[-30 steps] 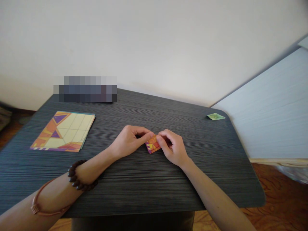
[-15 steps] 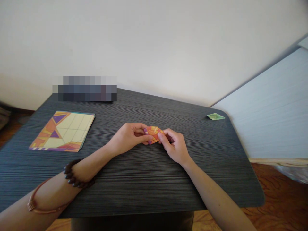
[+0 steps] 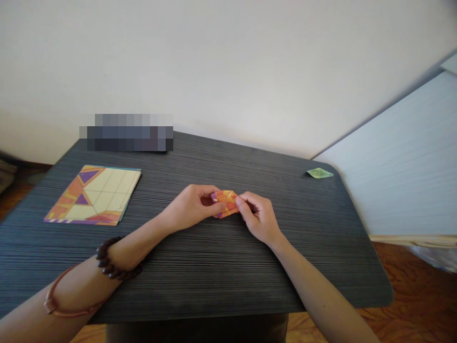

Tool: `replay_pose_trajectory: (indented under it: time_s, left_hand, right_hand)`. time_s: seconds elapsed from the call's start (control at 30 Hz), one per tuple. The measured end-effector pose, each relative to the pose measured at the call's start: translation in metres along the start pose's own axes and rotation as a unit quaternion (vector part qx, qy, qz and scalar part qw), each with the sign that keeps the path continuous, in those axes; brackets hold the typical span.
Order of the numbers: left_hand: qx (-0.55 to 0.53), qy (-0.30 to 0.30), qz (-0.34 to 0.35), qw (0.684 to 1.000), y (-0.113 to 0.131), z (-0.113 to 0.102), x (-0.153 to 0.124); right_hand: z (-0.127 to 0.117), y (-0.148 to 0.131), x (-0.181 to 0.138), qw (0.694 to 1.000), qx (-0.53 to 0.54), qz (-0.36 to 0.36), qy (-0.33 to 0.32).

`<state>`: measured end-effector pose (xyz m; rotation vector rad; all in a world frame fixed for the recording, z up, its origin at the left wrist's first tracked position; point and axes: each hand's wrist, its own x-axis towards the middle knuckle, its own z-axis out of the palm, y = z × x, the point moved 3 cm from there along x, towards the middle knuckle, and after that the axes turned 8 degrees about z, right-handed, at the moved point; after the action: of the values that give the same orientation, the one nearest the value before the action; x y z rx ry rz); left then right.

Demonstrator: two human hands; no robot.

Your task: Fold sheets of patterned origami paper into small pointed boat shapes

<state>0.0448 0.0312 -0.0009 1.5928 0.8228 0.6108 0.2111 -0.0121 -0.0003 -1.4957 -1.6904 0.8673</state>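
Observation:
A small folded piece of orange, purple and yellow patterned paper (image 3: 226,202) sits between both hands over the middle of the dark table (image 3: 214,267). My left hand (image 3: 191,207) pinches its left side with thumb and fingers. My right hand (image 3: 259,216) pinches its right side, fingers curled. The paper is held just above the table top.
A stack of patterned paper sheets (image 3: 96,194) lies at the left of the table. A small green folded paper (image 3: 320,173) rests near the far right corner. A blurred dark object (image 3: 126,132) is at the back left edge. A pale panel (image 3: 403,166) stands to the right.
The folded paper has been turned and lifted slightly away from me between the fingers; both hands stay together at the table's middle.

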Motion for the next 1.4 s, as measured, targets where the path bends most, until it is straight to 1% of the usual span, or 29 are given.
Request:
replay_pose_trajectory:
  time_s: [0.13, 0.3, 0.47, 0.57, 0.63, 0.73, 0.83, 0.97, 1.1, 1.23, 1.3, 1.4]
  left_hand:
    - [0.056, -0.028, 0.017, 0.998, 0.005, -0.001, -0.001]
    - [0.097, -0.067, 0.026, 0.993, 0.003, 0.002, -0.003]
    - [0.116, -0.064, 0.035, 0.991, 0.003, 0.003, -0.004]
    - [0.077, -0.065, 0.031, 0.994, 0.002, 0.004, -0.003]
    - [0.032, -0.061, 0.010, 0.998, 0.000, 0.003, -0.002]
    - [-0.037, -0.053, -0.016, 0.998, -0.003, 0.002, -0.001]
    - [-0.077, -0.067, -0.021, 0.995, -0.003, 0.003, -0.001]
    - [-0.059, -0.077, -0.017, 0.995, -0.003, 0.003, -0.002]
    - [-0.074, -0.047, -0.009, 0.996, -0.004, 0.001, -0.002]
    - [-0.072, -0.017, -0.014, 0.997, -0.004, 0.000, -0.001]
    - [-0.064, -0.017, -0.013, 0.998, -0.003, 0.000, 0.000]
    - [-0.068, -0.025, -0.012, 0.997, -0.002, 0.001, 0.000]
  right_hand:
    - [0.000, -0.003, 0.000, 1.000, 0.003, -0.014, -0.004]
    - [-0.001, -0.005, 0.000, 0.999, -0.009, -0.041, -0.001]
    - [-0.001, -0.006, 0.000, 0.999, 0.000, -0.034, 0.006]
    - [0.000, -0.005, 0.000, 1.000, 0.003, -0.022, 0.006]
    - [0.000, -0.002, 0.000, 1.000, 0.008, -0.013, 0.009]
    - [0.000, 0.002, 0.001, 0.999, 0.024, 0.001, 0.025]
    - [-0.001, 0.004, 0.002, 0.998, 0.043, 0.013, 0.045]
    - [0.000, 0.007, 0.002, 0.997, 0.064, 0.026, 0.041]
    - [0.001, 0.008, 0.001, 0.996, 0.078, 0.040, 0.014]
    - [-0.001, 0.004, 0.000, 1.000, 0.020, 0.023, -0.002]
    - [-0.002, 0.001, 0.000, 1.000, 0.000, 0.008, -0.002]
    - [-0.003, -0.001, 0.001, 1.000, 0.005, 0.000, -0.011]
